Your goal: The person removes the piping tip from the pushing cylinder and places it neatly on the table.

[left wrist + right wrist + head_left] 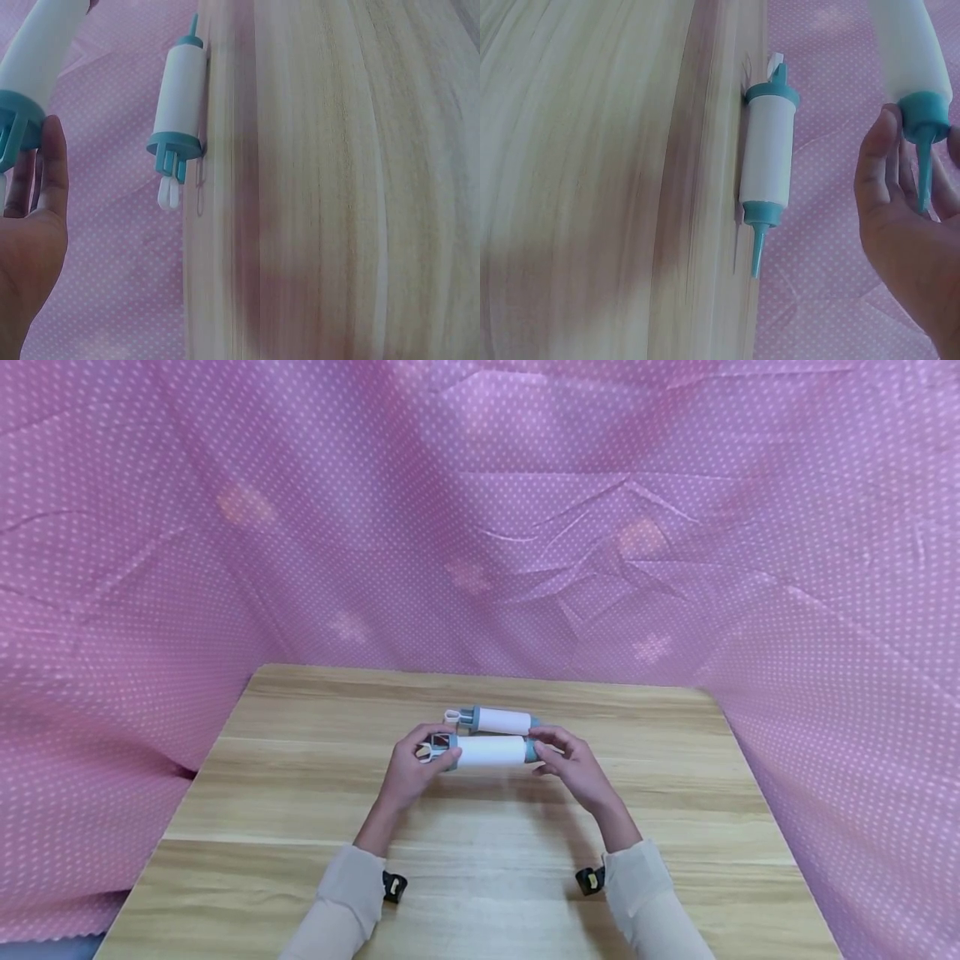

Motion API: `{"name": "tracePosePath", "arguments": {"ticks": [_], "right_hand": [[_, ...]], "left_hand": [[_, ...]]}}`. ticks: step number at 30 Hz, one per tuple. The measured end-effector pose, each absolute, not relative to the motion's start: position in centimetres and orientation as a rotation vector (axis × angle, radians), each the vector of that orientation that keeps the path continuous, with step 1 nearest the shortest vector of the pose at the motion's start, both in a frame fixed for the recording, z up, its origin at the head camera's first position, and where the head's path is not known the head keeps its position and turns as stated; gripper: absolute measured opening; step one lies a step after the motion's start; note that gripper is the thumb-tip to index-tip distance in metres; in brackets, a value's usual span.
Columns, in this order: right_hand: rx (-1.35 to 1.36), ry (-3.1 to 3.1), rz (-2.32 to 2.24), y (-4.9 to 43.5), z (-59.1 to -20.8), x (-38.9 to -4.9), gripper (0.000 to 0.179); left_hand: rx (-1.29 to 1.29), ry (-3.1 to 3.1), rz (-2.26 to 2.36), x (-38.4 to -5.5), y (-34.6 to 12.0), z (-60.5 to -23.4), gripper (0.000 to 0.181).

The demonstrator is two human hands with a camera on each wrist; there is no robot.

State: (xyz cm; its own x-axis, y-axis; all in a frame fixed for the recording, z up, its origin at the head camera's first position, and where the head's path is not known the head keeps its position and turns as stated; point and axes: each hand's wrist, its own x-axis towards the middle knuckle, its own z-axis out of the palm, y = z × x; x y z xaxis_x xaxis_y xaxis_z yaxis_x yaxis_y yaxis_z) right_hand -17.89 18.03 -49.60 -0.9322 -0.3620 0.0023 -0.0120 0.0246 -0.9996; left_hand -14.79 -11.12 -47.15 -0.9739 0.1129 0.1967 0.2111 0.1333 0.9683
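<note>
Both hands hold one large white-barrelled syringe [491, 751] with teal ends, level above the wooden table. My left hand [407, 773] grips its teal collar at the handle end, where a pale plunger handle shows. At the other end my right hand [579, 773] pinches the teal cap by the fingertips; in the right wrist view a thin teal nozzle [925, 172] points back toward the palm. A second, similar syringe [504, 721] lies on the table just beyond, roughly parallel, its white plunger loop [169, 193] on the left and its nozzle [758, 251] on the right.
The light wood table [480, 868] reaches back to a pink polka-dot cloth [480, 527] that hangs around its far side and both flanks. Each wrist bears a small black camera mount [590, 881] at the sleeve cuff.
</note>
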Motion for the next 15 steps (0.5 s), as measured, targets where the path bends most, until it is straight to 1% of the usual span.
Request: {"name": "tracePosePath", "arguments": {"ticks": [7,15], "right_hand": [[-0.37,2.011,-1.955,18.05,-49.74,-17.8,0.04],[-0.352,2.043,-1.956,18.25,-49.56,-17.76,0.037]], "left_hand": [[-0.307,-2.284,-2.013,-14.73,-11.28,-47.11,0.033],[-0.264,-2.322,-2.006,-14.6,-11.72,-47.07,0.035]]}}
